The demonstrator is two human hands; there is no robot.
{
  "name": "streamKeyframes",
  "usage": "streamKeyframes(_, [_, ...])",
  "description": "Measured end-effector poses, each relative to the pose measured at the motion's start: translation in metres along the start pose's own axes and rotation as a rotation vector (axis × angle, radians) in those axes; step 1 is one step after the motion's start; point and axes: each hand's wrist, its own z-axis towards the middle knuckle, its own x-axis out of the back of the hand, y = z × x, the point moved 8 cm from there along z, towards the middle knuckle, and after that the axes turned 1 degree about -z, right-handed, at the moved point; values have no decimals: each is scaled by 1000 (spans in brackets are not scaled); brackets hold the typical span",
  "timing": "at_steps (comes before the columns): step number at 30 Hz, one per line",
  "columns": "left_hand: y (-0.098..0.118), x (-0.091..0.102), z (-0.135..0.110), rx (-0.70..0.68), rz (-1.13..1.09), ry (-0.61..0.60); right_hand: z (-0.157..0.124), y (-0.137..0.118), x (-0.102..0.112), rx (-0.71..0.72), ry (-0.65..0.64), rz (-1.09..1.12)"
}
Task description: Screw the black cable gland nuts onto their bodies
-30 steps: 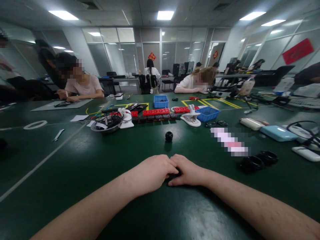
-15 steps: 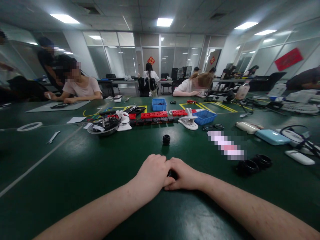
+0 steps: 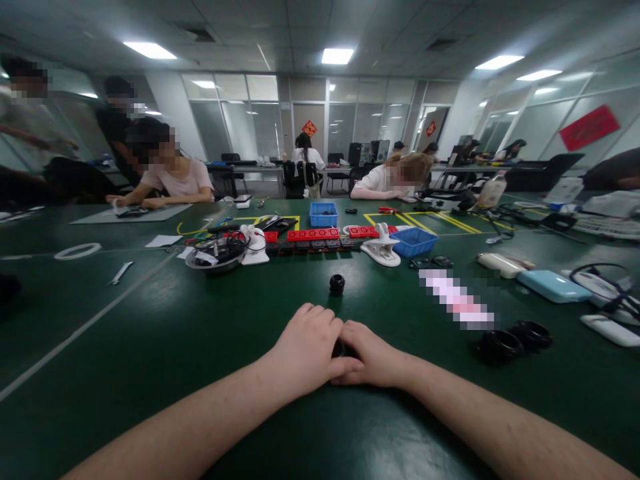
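Note:
Close together over the green table (image 3: 210, 347), my left hand (image 3: 307, 343) and my right hand (image 3: 367, 353) are wrapped round a black round part (image 3: 341, 349). Only a dark sliver of it shows between the thumbs and fingers, so its exact kind is hidden. The left thumb reaches across to the right hand. Beyond the hands, a small black ribbed fitting (image 3: 337, 285) stands upright on the table. To the right lie two larger black ring-shaped fittings, a nearer one (image 3: 500, 347) and a farther one (image 3: 534, 336).
Across the table lie a metal bowl of cables (image 3: 215, 260), red and black power strips (image 3: 313, 235), a white clip stand (image 3: 383, 250) and blue bins (image 3: 324, 214). At left is a wrench (image 3: 121, 273); at right, a light-blue case (image 3: 553, 285). Co-workers sit farther off.
The view has shifted slightly, so the scene sits a little lower and to the right. My left thumb now reaches farther right across the right hand; both hands stay round the black part.

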Motion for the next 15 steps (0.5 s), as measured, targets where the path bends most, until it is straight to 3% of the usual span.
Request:
streamKeyframes(4, [-1, 10, -7, -91, -154, -121, -1, -1, 3, -11, 3, 9])
streamKeyframes(8, [-3, 8, -11, -177, -217, -257, -1, -1, 1, -26, -40, -9])
streamKeyframes(15, [-6, -2, -7, -124, -123, -257, -1, -1, 0, -13, -54, -10])
